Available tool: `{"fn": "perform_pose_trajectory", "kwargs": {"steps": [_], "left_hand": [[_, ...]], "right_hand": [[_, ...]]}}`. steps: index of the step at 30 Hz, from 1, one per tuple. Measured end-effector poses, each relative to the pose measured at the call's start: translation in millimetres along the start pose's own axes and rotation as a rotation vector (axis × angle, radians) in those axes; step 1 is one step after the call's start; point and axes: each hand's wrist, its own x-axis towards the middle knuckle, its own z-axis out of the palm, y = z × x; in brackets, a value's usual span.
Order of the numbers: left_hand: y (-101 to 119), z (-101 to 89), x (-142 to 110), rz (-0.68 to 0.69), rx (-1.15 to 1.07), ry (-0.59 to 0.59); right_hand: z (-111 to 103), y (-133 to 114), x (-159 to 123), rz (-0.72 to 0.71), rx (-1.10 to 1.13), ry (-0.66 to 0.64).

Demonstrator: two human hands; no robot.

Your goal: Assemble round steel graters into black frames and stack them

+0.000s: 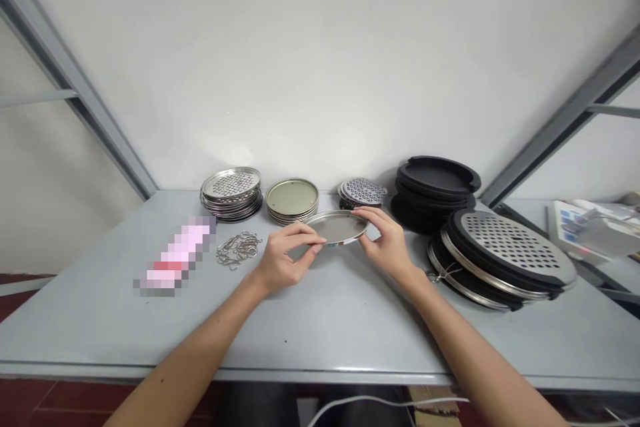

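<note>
Currently, a shallow metal disc point(340, 227) is held up over the grey table point(340, 327), just in front and to the right of the stack of plain lids point(293, 197), which is used as landmark here. Its near rim is pinched on one side between thumb and fingers of the left hand point(285, 260); the opposite side is gripped by thumb and fingers of the right hand point(393, 247). No fingers are seen spread free, though some are hidden behind others.

Left of the lids, a pile of perforated plates point(231, 183) is stacked; in front of that pile, a loose heap of metal clips point(239, 250) is seen, with a pixelated pink item point(177, 253) farther left. Right of the lids, small perforated plates point(364, 191) are piled, then black round trays point(435, 177) beyond them. Farthest right of the lids, and nearer the front, a large mixed stack point(515, 247) is placed, black rims and silver edges being layered under a perforated top, with a wire loop point(445, 273) at its side.

As for progress, judged from layout only: parts are sorted by kind, and metal and black pieces are layered together in the large stack. The held disc is not joined to another part, so handling of it looks unfinished; how many pieces are done or left cannot be told
</note>
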Motion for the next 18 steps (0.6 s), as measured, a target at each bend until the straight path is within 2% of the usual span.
{"fn": "perform_pose_trajectory", "kwargs": {"steps": [10, 18], "left_hand": [[-8, -4.7, -1, -0.067, 0.026, -0.113], [-17, -5.4, -5, -0.011, 0.143, -0.232]], "right_hand": [[15, 8, -9, 0.067, -0.022, -0.194], [18, 11, -12, 0.095, -0.049, -0.313]]}}
